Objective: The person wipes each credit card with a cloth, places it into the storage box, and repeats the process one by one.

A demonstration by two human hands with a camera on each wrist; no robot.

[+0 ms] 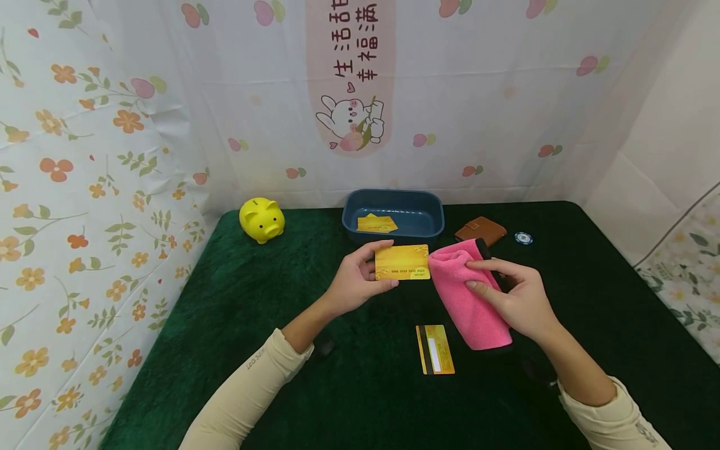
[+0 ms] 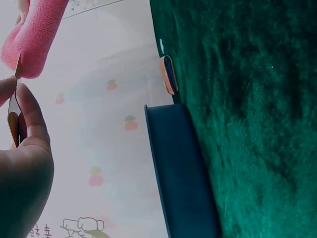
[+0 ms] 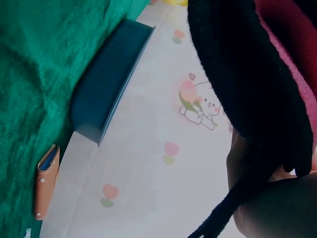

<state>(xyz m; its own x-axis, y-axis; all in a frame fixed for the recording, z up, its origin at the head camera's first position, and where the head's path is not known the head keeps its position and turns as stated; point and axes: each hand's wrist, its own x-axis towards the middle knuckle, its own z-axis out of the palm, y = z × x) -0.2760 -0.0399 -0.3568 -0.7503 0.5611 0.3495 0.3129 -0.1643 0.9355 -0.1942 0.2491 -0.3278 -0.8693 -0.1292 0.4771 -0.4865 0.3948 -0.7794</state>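
Note:
Between thumb and fingers, my left hand (image 1: 355,278) pinches a gold bank card (image 1: 402,262) by its left end, its face with the raised number toward the head camera. Seen edge-on, the same card (image 2: 19,67) meets the pink cloth (image 2: 37,37) in the left wrist view. My right hand (image 1: 520,297) grips that pink cloth (image 1: 467,297), which has a black edge and hangs down beside the card's right end. Its black side (image 3: 242,64) fills much of the right wrist view and covers part of the hand. A second gold card (image 1: 435,350) lies stripe side up on the table below.
At the back, a dark blue bin (image 1: 394,237) holds several gold cards (image 1: 377,224). To its right are a brown leather wallet (image 1: 481,231) and a poker chip (image 1: 524,238). A yellow piggy bank (image 1: 262,220) stands back left on the green tablecloth (image 1: 225,300).

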